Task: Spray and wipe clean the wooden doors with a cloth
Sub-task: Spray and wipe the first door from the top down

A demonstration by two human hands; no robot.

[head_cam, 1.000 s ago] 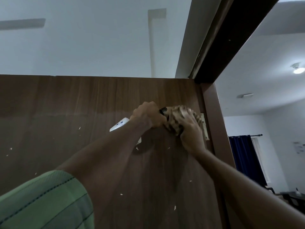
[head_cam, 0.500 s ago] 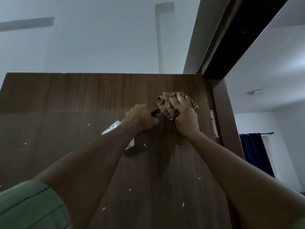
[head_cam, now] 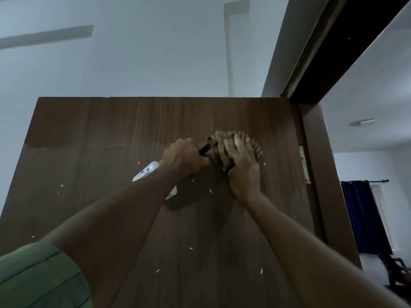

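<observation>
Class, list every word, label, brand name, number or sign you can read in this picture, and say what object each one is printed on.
No text can be read here.
White spray bottle, held in the left hand: dark print on its label, too small and blurred to read.
Wooden door, cloth in the right hand, hinge and walls: no writing visible.
</observation>
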